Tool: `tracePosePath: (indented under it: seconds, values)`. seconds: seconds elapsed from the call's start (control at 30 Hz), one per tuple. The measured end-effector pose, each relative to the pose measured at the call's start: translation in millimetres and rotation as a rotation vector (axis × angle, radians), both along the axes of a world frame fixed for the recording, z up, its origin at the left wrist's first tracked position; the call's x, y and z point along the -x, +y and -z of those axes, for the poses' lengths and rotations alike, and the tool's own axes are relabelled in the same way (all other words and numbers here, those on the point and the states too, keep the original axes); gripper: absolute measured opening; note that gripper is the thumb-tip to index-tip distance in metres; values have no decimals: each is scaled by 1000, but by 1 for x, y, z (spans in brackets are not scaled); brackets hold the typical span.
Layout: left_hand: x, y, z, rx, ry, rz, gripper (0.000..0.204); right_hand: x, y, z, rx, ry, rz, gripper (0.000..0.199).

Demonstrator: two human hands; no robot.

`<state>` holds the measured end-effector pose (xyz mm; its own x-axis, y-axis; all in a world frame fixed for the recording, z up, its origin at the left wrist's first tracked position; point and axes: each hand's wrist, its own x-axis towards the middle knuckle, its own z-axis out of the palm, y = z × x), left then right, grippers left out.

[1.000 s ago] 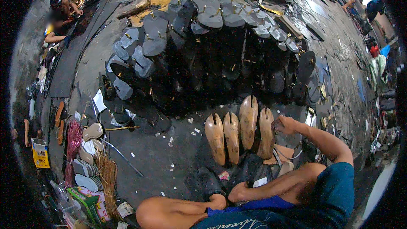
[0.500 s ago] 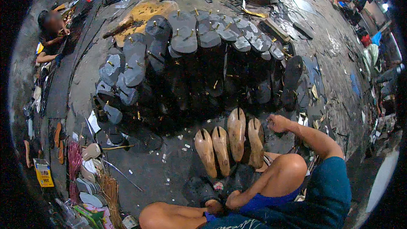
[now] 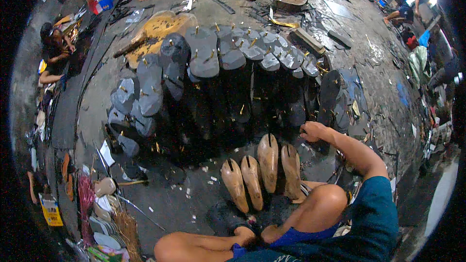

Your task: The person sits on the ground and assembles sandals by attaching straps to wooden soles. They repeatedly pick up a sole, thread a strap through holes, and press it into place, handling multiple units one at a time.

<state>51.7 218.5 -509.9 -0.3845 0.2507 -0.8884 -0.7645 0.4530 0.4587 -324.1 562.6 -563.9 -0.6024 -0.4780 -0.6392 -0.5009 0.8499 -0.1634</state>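
The person sits on the floor [image 3: 194,204] with both knees drawn up, and the right hand [image 3: 314,131] reaches forward past the right knee to the far end of a row of four tan wooden shoe lasts [image 3: 259,172] lying side by side just in front of the legs. The hand rests curled at the edge of a dark sole [image 3: 329,98], right beside the rightmost last; whether its fingers pinch anything cannot be told from this view. The left hand is not in view. Beyond the lasts a broad arc of dark grey soles [image 3: 204,58] spreads across the floor, many with small yellow pegs standing on them, and a yellow-brown sheet [image 3: 160,26] lies at its far left end. Compared with half a second ago, the hand has stayed at the same spot by the rightmost last, the four lasts lie unchanged, and the view has tipped slightly, bringing the soles lower in the picture.
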Motion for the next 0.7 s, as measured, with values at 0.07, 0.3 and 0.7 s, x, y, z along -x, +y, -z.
tracePosePath:
  seconds: [0.07,0.3,0.7]
  values:
    - [1,3,-1,-19,-3,-2,41,6,0,-10,-70,38,59,39]
    - [-1,33,-7,-89,-15,13,42,-18,4,-38,8,107,107,31]
    - [17,0,14,-20,-27,70,43,-3,18,-41,-157,138,169,40]
